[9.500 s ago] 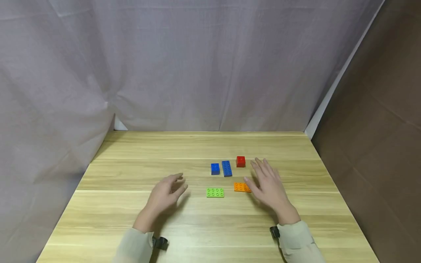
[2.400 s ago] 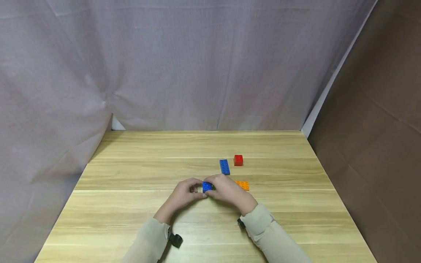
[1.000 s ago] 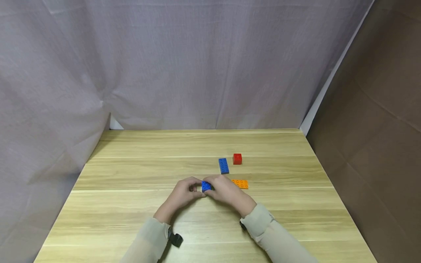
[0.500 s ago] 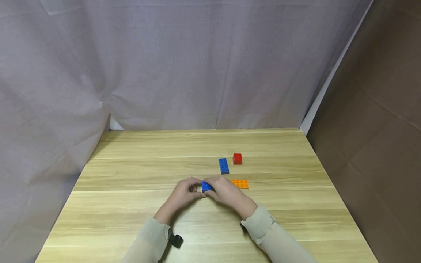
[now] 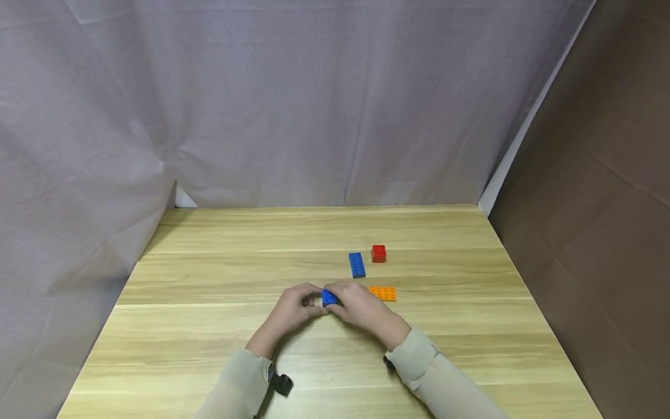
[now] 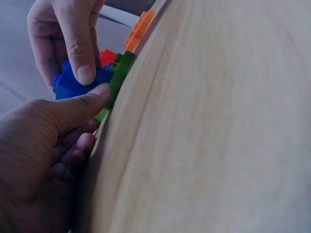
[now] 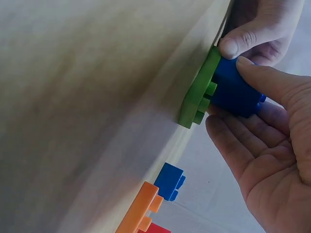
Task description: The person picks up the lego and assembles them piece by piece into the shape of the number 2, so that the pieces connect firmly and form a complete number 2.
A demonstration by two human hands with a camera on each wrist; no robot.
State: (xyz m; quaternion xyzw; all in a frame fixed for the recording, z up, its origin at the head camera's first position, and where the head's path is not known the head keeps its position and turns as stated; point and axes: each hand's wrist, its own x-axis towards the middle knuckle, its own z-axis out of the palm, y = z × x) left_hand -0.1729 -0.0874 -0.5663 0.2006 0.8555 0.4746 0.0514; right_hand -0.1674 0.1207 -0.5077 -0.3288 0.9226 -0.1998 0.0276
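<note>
In the head view, my left hand (image 5: 295, 305) and right hand (image 5: 361, 305) meet at a small blue square brick (image 5: 328, 298). My right thumb and fingers pinch this brick by its sides. The right wrist view shows it sitting on one end of a flat green brick (image 7: 197, 92), whose other studs stay bare. My left thumb presses where the blue and green bricks meet, with its fingers curled at the far side, steadying the green brick on the table. From the head view the green brick is hidden behind my right hand.
On the wooden table (image 5: 335, 366), a flat orange brick (image 5: 383, 293) lies just right of my right hand. Farther back are a longer blue brick (image 5: 357, 265) and a red square brick (image 5: 379, 254). A grey cloth (image 5: 262, 105) hangs behind the table.
Earliest, both hands were apart and open, with the blue square brick behind the green one. It now sits on the green brick, between both hands. Over the last second the hands barely move.
</note>
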